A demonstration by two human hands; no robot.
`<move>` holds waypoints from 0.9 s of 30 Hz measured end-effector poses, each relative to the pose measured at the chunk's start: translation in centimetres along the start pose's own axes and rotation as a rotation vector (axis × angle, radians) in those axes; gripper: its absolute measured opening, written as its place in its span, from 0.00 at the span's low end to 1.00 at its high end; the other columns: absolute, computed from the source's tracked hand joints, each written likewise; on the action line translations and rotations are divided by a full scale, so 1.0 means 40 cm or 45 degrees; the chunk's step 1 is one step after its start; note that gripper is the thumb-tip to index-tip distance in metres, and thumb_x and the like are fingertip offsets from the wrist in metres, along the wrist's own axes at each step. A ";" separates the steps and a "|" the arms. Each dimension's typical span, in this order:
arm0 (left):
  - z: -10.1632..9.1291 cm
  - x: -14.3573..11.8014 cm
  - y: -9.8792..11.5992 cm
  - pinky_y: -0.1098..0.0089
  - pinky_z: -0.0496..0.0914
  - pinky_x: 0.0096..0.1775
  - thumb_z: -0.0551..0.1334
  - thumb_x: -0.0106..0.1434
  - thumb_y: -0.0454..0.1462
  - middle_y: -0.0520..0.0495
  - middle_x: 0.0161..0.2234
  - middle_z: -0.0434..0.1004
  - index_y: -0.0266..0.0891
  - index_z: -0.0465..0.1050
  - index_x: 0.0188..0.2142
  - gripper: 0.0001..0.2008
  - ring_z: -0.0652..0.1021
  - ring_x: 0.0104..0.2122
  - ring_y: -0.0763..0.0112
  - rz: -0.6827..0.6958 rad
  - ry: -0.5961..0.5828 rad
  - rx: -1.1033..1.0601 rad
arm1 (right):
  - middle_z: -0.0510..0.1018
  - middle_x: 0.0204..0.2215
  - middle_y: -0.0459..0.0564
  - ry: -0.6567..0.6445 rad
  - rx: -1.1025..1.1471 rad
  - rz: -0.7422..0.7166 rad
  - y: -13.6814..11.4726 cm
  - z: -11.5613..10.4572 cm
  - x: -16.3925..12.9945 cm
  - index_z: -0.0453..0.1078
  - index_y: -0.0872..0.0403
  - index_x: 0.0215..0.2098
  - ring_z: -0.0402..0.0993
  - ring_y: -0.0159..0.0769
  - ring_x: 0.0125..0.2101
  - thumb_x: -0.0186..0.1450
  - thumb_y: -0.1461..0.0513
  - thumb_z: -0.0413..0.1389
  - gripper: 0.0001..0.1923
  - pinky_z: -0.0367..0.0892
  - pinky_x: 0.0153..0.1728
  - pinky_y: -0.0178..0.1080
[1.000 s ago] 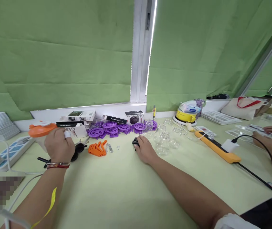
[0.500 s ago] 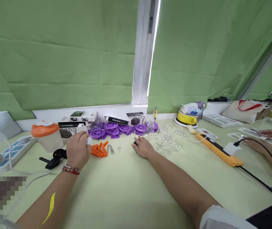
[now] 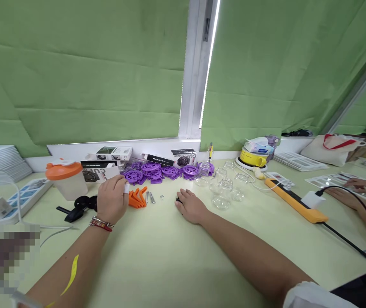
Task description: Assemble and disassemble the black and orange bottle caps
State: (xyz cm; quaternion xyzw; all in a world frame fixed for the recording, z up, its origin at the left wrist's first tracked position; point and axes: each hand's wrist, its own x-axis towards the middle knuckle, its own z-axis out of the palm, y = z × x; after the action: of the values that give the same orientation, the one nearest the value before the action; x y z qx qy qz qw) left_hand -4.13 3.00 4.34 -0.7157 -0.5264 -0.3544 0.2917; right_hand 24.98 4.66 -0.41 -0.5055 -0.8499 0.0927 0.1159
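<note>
My left hand, with a white bandage on one finger and a bracelet at the wrist, hovers with curled fingers at the left end of a stack of orange plastic pieces. Its fingertips are hidden behind the back of the hand, so I cannot see whether it grips anything. My right hand lies palm down on the pale green table, fingers flat and apart. A small black part peeks out under its fingertips. Two or three screws lie between the hands.
An orange-lidded cup and black parts stand left of my left hand. Purple wheels, boxes and glass jars line the back. A yellow power strip with a cable lies right, near another person's hand.
My left hand let go of the orange-lidded cup, which now stands on the table, and moved right to the orange pieces. My right hand drew back slightly toward me.
</note>
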 end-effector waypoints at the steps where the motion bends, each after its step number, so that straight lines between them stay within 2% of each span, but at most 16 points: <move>1: -0.001 0.000 0.005 0.57 0.63 0.44 0.52 0.60 0.34 0.35 0.45 0.74 0.35 0.71 0.41 0.13 0.71 0.45 0.53 0.006 -0.009 -0.012 | 0.53 0.64 0.62 -0.013 0.017 -0.020 -0.019 0.003 -0.015 0.52 0.62 0.64 0.45 0.51 0.63 0.70 0.49 0.32 0.33 0.45 0.61 0.49; 6: -0.006 0.005 0.045 0.57 0.64 0.45 0.52 0.59 0.32 0.36 0.45 0.73 0.34 0.71 0.41 0.13 0.71 0.45 0.53 0.057 -0.073 -0.057 | 0.49 0.65 0.62 -0.065 0.082 -0.119 -0.134 0.024 -0.089 0.49 0.63 0.65 0.41 0.53 0.64 0.69 0.47 0.32 0.36 0.43 0.61 0.52; 10: -0.016 0.017 0.095 0.56 0.63 0.45 0.51 0.59 0.31 0.36 0.45 0.72 0.34 0.70 0.41 0.13 0.70 0.45 0.53 0.065 -0.250 -0.142 | 0.46 0.66 0.61 -0.103 0.145 -0.156 -0.211 0.034 -0.128 0.47 0.61 0.66 0.39 0.55 0.64 0.69 0.46 0.32 0.37 0.42 0.62 0.54; 13: -0.030 0.015 0.138 0.58 0.64 0.44 0.49 0.61 0.32 0.38 0.41 0.72 0.36 0.69 0.37 0.11 0.71 0.42 0.56 -0.030 -0.412 -0.380 | 0.44 0.66 0.61 -0.129 0.175 -0.133 -0.239 0.033 -0.141 0.45 0.61 0.66 0.37 0.55 0.65 0.68 0.45 0.31 0.37 0.40 0.62 0.54; 15: -0.043 0.001 0.169 0.61 0.65 0.40 0.48 0.62 0.34 0.43 0.35 0.72 0.38 0.68 0.33 0.11 0.71 0.37 0.60 -0.224 -0.518 -0.655 | 0.44 0.66 0.60 -0.144 0.178 -0.112 -0.244 0.030 -0.142 0.45 0.61 0.66 0.36 0.55 0.65 0.68 0.45 0.32 0.37 0.39 0.62 0.54; 17: -0.056 -0.017 0.199 0.64 0.66 0.37 0.49 0.63 0.37 0.46 0.31 0.71 0.39 0.68 0.32 0.11 0.71 0.34 0.64 -0.538 -0.606 -0.964 | 0.43 0.66 0.60 -0.159 0.173 -0.099 -0.244 0.026 -0.141 0.44 0.61 0.67 0.35 0.55 0.65 0.68 0.45 0.32 0.37 0.38 0.62 0.55; 19: -0.069 -0.035 0.226 0.66 0.66 0.36 0.51 0.61 0.40 0.47 0.31 0.72 0.39 0.69 0.32 0.10 0.72 0.34 0.64 -0.911 -0.639 -1.200 | 0.41 0.67 0.60 -0.179 0.171 -0.096 -0.241 0.023 -0.140 0.43 0.59 0.67 0.33 0.55 0.65 0.67 0.44 0.33 0.38 0.36 0.62 0.56; 21: -0.079 -0.046 0.247 0.67 0.65 0.35 0.54 0.58 0.40 0.46 0.33 0.73 0.38 0.71 0.31 0.10 0.72 0.35 0.64 -1.200 -0.604 -1.340 | 0.39 0.67 0.60 -0.198 0.180 -0.102 -0.238 0.020 -0.139 0.42 0.58 0.67 0.31 0.55 0.65 0.66 0.42 0.34 0.40 0.35 0.61 0.57; 24: -0.080 -0.054 0.261 0.68 0.64 0.33 0.56 0.55 0.41 0.44 0.35 0.74 0.37 0.72 0.30 0.11 0.72 0.34 0.66 -1.397 -0.476 -1.443 | 0.38 0.67 0.58 -0.212 0.217 -0.122 -0.236 0.012 -0.142 0.41 0.54 0.67 0.29 0.54 0.65 0.65 0.40 0.33 0.40 0.34 0.61 0.58; 27: -0.067 -0.067 0.255 0.70 0.64 0.32 0.56 0.54 0.42 0.45 0.33 0.73 0.36 0.72 0.30 0.12 0.71 0.33 0.67 -1.418 -0.349 -1.463 | 0.37 0.67 0.55 -0.217 0.278 -0.135 -0.232 -0.005 -0.146 0.41 0.51 0.68 0.29 0.53 0.65 0.65 0.40 0.33 0.40 0.33 0.61 0.58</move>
State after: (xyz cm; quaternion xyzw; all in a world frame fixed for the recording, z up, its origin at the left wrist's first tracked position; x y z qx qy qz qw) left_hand 4.62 -3.39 3.27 -0.4237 -0.5723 -0.5717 -0.4077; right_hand 19.94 -4.85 1.73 -0.4347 -0.8670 0.2210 0.1025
